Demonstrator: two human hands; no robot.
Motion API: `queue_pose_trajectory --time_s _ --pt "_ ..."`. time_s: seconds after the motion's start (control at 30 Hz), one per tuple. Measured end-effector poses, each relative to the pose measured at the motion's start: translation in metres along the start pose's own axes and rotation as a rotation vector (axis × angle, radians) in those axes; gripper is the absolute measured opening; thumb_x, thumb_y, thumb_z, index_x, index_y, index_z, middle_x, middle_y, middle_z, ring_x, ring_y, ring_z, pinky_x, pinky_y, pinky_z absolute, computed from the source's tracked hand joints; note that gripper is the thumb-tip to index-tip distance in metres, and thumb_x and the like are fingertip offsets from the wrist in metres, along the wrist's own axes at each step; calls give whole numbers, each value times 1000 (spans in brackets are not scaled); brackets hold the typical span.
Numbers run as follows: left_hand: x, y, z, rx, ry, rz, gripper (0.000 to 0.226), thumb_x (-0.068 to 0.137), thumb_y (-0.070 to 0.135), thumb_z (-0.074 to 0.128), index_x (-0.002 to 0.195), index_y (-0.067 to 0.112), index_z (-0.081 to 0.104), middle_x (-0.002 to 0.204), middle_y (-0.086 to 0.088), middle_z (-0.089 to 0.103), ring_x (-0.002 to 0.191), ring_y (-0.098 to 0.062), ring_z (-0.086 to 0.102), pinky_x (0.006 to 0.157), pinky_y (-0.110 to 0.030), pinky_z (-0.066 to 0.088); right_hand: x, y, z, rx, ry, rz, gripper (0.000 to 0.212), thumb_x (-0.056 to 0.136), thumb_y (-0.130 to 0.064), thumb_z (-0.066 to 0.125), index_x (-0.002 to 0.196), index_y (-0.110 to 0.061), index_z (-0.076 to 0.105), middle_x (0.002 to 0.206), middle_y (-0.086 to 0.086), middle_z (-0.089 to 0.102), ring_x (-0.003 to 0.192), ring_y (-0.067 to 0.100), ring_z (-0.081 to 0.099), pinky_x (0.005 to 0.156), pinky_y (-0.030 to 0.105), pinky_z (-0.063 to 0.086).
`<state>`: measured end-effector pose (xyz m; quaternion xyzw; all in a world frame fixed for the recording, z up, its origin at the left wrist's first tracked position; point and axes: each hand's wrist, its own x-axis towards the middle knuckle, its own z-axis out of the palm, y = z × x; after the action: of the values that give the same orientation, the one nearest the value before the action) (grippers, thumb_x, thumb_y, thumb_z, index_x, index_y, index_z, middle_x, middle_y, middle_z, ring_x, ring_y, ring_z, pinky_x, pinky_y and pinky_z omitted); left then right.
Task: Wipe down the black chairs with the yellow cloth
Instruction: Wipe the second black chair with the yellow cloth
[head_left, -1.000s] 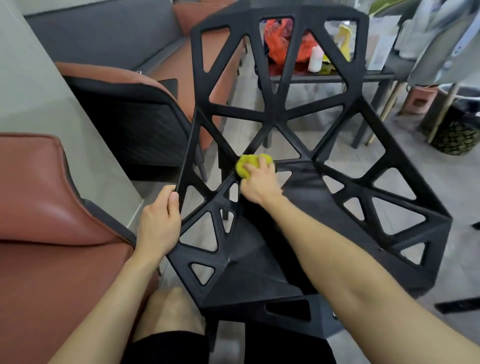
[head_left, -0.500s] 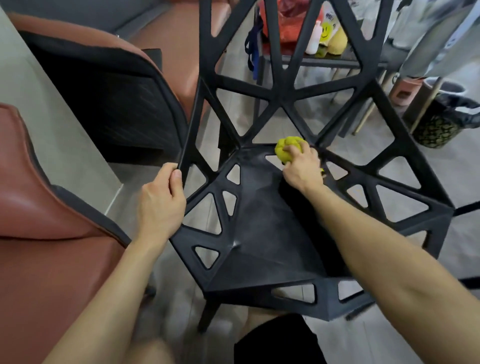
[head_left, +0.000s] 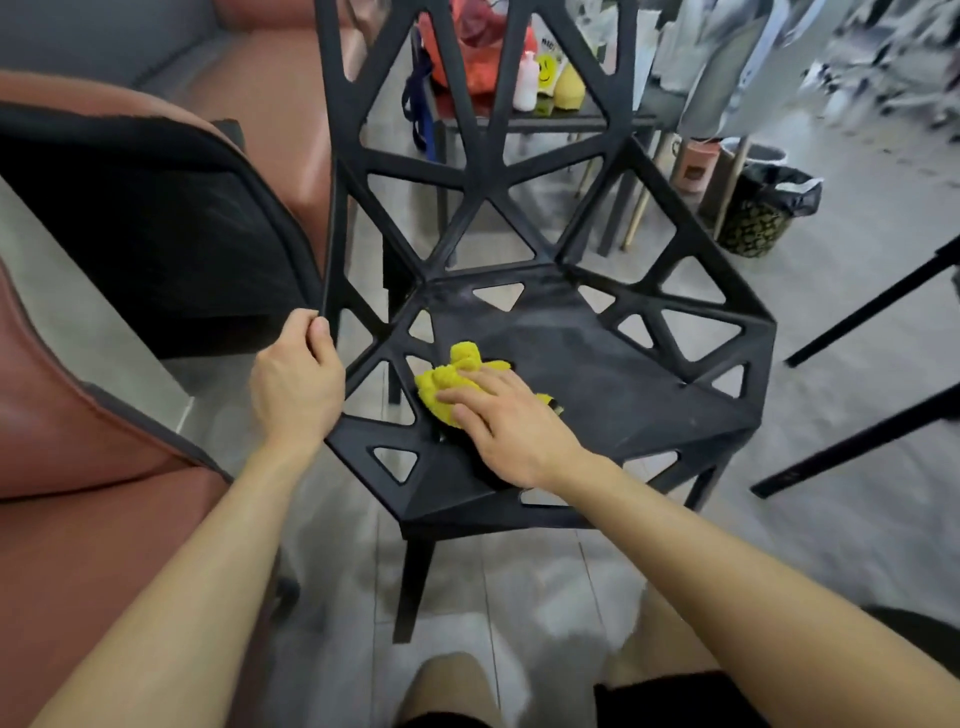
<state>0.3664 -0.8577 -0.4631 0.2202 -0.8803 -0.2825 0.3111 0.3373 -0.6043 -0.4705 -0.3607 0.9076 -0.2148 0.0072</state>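
A black plastic chair (head_left: 639, 374) with triangular cut-outs stands in front of me, seat facing up. The yellow cloth (head_left: 451, 378) lies bunched on the left part of the seat. My right hand (head_left: 506, 423) presses down on the cloth with its fingers stretched flat over it, and part of the cloth is hidden under the palm. My left hand (head_left: 297, 384) grips the chair's left side rim, fingers curled round the edge. The seat surface looks dusty grey toward the back.
A brown and black upholstered chair (head_left: 130, 249) stands close on the left. Behind the chair is a dark table (head_left: 550, 122) with bags and bottles. A patterned bin (head_left: 758, 218) sits at the back right. Black legs of another chair (head_left: 857, 431) cross the right side.
My right hand has moved the cloth from the back of the seat forward and left, and now lies flat over it. The left hand keeps its grip on the rim.
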Motion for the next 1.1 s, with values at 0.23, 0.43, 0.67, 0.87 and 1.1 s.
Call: queue_pose_trajectory --time_s 0.23,0.43,0.67,0.87,1.1 --pt "1 -3 2 -17 -54 -10 31 116 37 35 125 21 60 89 -7 76 87 -36 68 75 -48 51 53 110 -48 -281 29 419 47 113 -30 37 160 -28 41 175 7 16 161 28 12 129 42 12" --pt "3 -6 8 4 -17 13 27 115 35 36 117 21 60 85 -6 75 80 -32 65 70 -43 45 71 75 -28 -182 28 411 48 109 -23 40 157 -20 44 167 12 34 158 29 21 128 39 11" --pt "1 -1 1 -54 -54 -25 31 114 37 37 118 19 62 91 -8 77 92 -36 70 83 -53 54 9 9 -1 -56 -17 153 50 101 -27 44 149 -35 57 163 1 45 150 26 38 126 37 26" --pt "3 -1 5 -57 -40 -66 34 114 37 37 114 18 66 92 -8 78 93 -36 70 83 -54 56 -7 97 -61 -251 148 577 47 104 -25 42 149 -25 57 162 15 43 150 30 34 125 37 20" --pt "6 -11 9 -95 -92 -74 53 112 43 32 97 12 72 81 2 73 92 -33 67 82 -41 46 -34 -62 25 -48 293 23 35 103 -38 52 133 -29 68 138 3 64 124 26 55 108 39 42"
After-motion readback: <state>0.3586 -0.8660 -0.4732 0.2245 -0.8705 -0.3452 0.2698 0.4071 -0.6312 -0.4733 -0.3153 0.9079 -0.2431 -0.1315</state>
